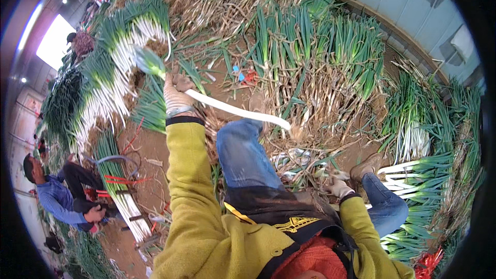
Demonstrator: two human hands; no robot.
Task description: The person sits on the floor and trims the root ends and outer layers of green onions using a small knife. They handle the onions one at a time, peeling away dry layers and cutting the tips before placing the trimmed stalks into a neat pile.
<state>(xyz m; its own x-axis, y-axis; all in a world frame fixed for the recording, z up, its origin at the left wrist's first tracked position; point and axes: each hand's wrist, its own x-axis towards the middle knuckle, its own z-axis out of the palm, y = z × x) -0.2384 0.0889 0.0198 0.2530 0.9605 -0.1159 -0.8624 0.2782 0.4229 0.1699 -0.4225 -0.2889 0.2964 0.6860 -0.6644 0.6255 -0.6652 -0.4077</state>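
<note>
My left hand [178,92], in a dirty pale work glove, is shut around a long green onion near the base of its leaves. Its clean white stalk [236,111] slants down to the right and ends in a tuft of roots [297,133]. The green leaves [149,62] stick out beyond my hand and look blurred. Low down near my right knee is my gloved right hand [339,188], beside a litter of stripped onion skins [298,159]. Its fingers are partly hidden, so whether it grips something cannot be told.
Unpeeled green onions [310,81] lie heaped ahead of me. Peeled white-stalked onions [120,54] form a row at left; more [407,186] lie at right. A co-worker [64,197] sits at left by an onion bundle [124,193] with red ties. A pale wall [391,0] borders the right.
</note>
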